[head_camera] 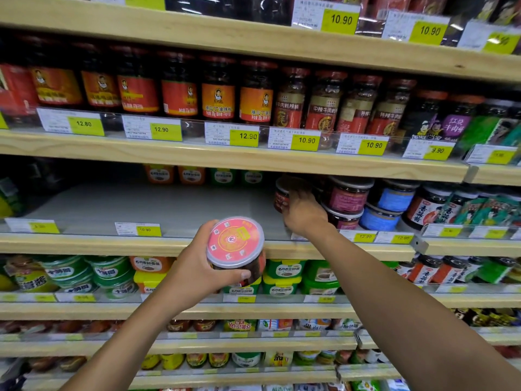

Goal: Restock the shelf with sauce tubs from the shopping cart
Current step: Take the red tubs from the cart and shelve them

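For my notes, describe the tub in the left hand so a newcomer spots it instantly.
Find the half-bare shelf in the middle of the rack. Just in front of its wooden edge, the left hand grips a round sauce tub. Unlike the shelved tubs, it is tilted, showing its pink-red lid to the camera.

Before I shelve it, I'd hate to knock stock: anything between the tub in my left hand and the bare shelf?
Only the clear price rail along the shelf edge; the held tub must clear it. Right hand grips a second tub rightwards.
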`<state>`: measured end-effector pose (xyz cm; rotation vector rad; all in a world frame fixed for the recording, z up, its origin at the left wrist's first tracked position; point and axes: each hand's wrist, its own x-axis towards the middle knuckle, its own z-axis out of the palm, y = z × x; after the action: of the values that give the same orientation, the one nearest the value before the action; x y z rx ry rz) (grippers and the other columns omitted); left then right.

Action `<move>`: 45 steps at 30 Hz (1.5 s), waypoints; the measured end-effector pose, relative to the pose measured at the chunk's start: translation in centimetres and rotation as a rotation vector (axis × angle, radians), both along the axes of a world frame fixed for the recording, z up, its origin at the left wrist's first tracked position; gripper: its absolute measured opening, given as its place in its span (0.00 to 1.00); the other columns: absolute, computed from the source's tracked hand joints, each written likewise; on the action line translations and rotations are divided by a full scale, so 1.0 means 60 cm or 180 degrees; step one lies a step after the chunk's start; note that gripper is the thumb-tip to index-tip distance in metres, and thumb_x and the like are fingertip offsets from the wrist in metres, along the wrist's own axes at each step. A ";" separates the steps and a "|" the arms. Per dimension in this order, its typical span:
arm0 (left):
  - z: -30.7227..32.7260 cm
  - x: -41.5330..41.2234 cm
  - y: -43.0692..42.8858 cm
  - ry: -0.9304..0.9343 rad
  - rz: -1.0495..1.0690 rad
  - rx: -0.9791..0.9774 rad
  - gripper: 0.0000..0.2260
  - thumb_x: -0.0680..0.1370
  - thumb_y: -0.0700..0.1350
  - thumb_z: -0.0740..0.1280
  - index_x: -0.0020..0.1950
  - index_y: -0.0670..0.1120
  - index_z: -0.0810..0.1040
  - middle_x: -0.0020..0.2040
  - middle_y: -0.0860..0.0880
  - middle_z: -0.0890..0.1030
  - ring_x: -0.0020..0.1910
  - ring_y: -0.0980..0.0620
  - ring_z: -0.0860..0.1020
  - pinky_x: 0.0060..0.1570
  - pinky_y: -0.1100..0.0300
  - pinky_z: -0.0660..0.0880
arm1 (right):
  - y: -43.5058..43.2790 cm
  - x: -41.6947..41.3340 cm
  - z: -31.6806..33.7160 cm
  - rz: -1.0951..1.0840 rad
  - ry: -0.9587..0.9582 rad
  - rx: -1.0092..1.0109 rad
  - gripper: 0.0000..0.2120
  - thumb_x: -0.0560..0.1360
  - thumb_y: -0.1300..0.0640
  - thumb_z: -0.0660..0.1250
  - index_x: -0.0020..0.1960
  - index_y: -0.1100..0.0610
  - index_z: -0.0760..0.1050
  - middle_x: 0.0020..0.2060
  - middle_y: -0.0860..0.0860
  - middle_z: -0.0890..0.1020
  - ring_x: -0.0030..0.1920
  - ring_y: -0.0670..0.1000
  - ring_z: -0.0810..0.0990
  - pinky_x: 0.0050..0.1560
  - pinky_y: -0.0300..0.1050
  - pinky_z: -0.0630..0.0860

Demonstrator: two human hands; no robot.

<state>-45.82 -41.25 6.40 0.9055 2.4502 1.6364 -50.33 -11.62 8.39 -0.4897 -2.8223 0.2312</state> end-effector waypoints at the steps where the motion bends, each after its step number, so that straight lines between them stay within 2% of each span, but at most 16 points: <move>1: 0.006 -0.001 0.000 0.0030 -0.0010 0.0009 0.43 0.60 0.59 0.84 0.69 0.65 0.65 0.56 0.70 0.76 0.58 0.64 0.77 0.52 0.63 0.78 | 0.002 0.000 -0.001 0.0024 0.0007 -0.0040 0.30 0.78 0.53 0.62 0.78 0.60 0.60 0.74 0.62 0.65 0.74 0.62 0.63 0.74 0.53 0.64; 5: 0.037 -0.004 0.004 0.0283 -0.0032 0.0011 0.40 0.60 0.58 0.84 0.63 0.74 0.64 0.57 0.71 0.76 0.56 0.67 0.77 0.51 0.63 0.77 | 0.001 0.014 -0.015 0.0360 0.0653 0.0014 0.30 0.74 0.58 0.62 0.75 0.64 0.66 0.70 0.63 0.72 0.70 0.65 0.68 0.73 0.54 0.64; 9: 0.058 -0.015 0.021 0.0433 0.0075 0.0128 0.43 0.61 0.53 0.85 0.67 0.68 0.63 0.55 0.69 0.77 0.55 0.70 0.76 0.48 0.67 0.74 | -0.021 0.059 -0.016 0.0953 0.1283 -0.0182 0.32 0.70 0.61 0.57 0.74 0.60 0.68 0.70 0.58 0.73 0.70 0.58 0.69 0.73 0.53 0.65; 12: 0.069 -0.032 0.043 0.0385 0.0014 0.0278 0.46 0.59 0.56 0.85 0.70 0.63 0.64 0.57 0.69 0.76 0.58 0.67 0.76 0.55 0.61 0.75 | -0.029 0.087 -0.016 0.1096 0.1416 -0.0539 0.30 0.71 0.62 0.57 0.74 0.58 0.69 0.70 0.54 0.74 0.69 0.53 0.71 0.72 0.49 0.67; 14: 0.074 -0.046 0.064 0.0329 0.0049 0.0329 0.47 0.55 0.60 0.82 0.69 0.61 0.64 0.58 0.67 0.76 0.59 0.66 0.76 0.58 0.58 0.75 | -0.032 0.102 -0.017 0.1143 0.1416 -0.0825 0.28 0.72 0.63 0.58 0.72 0.56 0.70 0.67 0.52 0.75 0.66 0.50 0.75 0.68 0.49 0.72; 17: 0.074 -0.070 0.105 0.0250 0.0157 0.0350 0.44 0.53 0.61 0.82 0.64 0.56 0.67 0.57 0.63 0.76 0.57 0.61 0.77 0.59 0.55 0.77 | -0.037 0.118 -0.015 0.1028 0.1307 -0.1044 0.26 0.73 0.63 0.59 0.72 0.54 0.71 0.62 0.50 0.79 0.60 0.48 0.78 0.62 0.51 0.76; 22: 0.069 -0.117 0.176 0.0083 0.0161 0.0643 0.32 0.59 0.51 0.86 0.60 0.52 0.78 0.55 0.55 0.84 0.55 0.57 0.82 0.60 0.53 0.79 | -0.042 0.128 -0.007 0.0785 0.1197 -0.1691 0.26 0.71 0.62 0.63 0.69 0.49 0.67 0.52 0.43 0.79 0.53 0.44 0.79 0.59 0.51 0.78; 25: 0.067 -0.138 0.211 -0.0022 0.0217 0.0693 0.28 0.63 0.49 0.85 0.59 0.51 0.81 0.54 0.53 0.85 0.55 0.54 0.82 0.59 0.56 0.79 | -0.033 0.127 -0.002 0.0605 0.1115 -0.1712 0.29 0.72 0.62 0.64 0.71 0.49 0.64 0.55 0.43 0.77 0.53 0.45 0.79 0.59 0.53 0.77; 28: 0.064 -0.151 0.243 -0.0090 0.0312 0.0760 0.30 0.63 0.51 0.85 0.62 0.48 0.81 0.55 0.52 0.85 0.54 0.55 0.82 0.55 0.62 0.77 | -0.022 0.126 0.001 0.0481 0.0981 -0.1629 0.35 0.72 0.59 0.64 0.77 0.45 0.59 0.61 0.47 0.76 0.55 0.46 0.78 0.59 0.53 0.78; 30: 0.065 -0.155 0.260 -0.0155 0.0317 0.0827 0.25 0.65 0.49 0.84 0.59 0.49 0.82 0.53 0.54 0.84 0.51 0.58 0.82 0.50 0.69 0.76 | -0.016 0.125 0.000 0.0494 0.0917 -0.1553 0.38 0.72 0.59 0.64 0.80 0.46 0.56 0.66 0.50 0.73 0.55 0.48 0.77 0.59 0.53 0.77; 32: 0.065 -0.159 0.276 -0.0196 0.0244 0.0907 0.19 0.66 0.50 0.83 0.54 0.52 0.83 0.51 0.54 0.85 0.52 0.57 0.83 0.51 0.66 0.77 | -0.011 0.120 -0.004 0.0463 0.0943 -0.1485 0.39 0.73 0.60 0.64 0.81 0.49 0.54 0.67 0.52 0.72 0.56 0.49 0.77 0.60 0.53 0.77; 34: 0.066 -0.162 0.289 -0.0215 0.0195 0.0994 0.21 0.62 0.57 0.82 0.52 0.54 0.84 0.51 0.55 0.86 0.54 0.56 0.84 0.56 0.60 0.78 | -0.005 0.115 -0.009 0.0400 0.1018 -0.1401 0.37 0.74 0.61 0.63 0.81 0.50 0.56 0.65 0.54 0.73 0.57 0.51 0.78 0.60 0.54 0.76; 39: 0.064 -0.187 0.317 -0.0108 0.0418 0.0827 0.36 0.57 0.66 0.79 0.61 0.52 0.81 0.58 0.53 0.84 0.58 0.53 0.82 0.60 0.56 0.78 | -0.001 0.110 -0.014 0.0373 0.1107 -0.1285 0.32 0.74 0.61 0.61 0.77 0.50 0.61 0.60 0.56 0.75 0.58 0.56 0.78 0.58 0.56 0.77; 40: 0.067 -0.189 0.323 -0.0068 0.0432 0.0797 0.35 0.58 0.66 0.79 0.61 0.52 0.81 0.59 0.53 0.84 0.58 0.53 0.82 0.60 0.56 0.78 | 0.000 0.112 -0.014 0.0373 0.1108 -0.1258 0.31 0.74 0.61 0.61 0.77 0.51 0.62 0.60 0.56 0.75 0.58 0.57 0.78 0.58 0.56 0.76; 43: 0.069 -0.202 0.340 -0.0023 0.0399 0.0866 0.17 0.66 0.51 0.83 0.48 0.56 0.79 0.51 0.55 0.82 0.55 0.53 0.81 0.57 0.61 0.76 | 0.003 0.117 -0.021 0.0372 0.1021 -0.1110 0.31 0.76 0.59 0.61 0.78 0.53 0.61 0.63 0.55 0.75 0.61 0.57 0.77 0.59 0.56 0.76; 45: 0.069 -0.207 0.349 0.0007 0.0299 0.0915 0.16 0.69 0.45 0.82 0.44 0.57 0.77 0.46 0.60 0.81 0.49 0.60 0.81 0.51 0.67 0.75 | 0.008 0.120 -0.027 0.0353 0.0939 -0.1001 0.31 0.76 0.58 0.61 0.78 0.53 0.61 0.65 0.53 0.74 0.62 0.56 0.76 0.59 0.56 0.76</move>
<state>-58.27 -20.31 10.56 0.8307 2.3298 2.0595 -43.16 -11.12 6.78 -0.3290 -2.5335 0.7151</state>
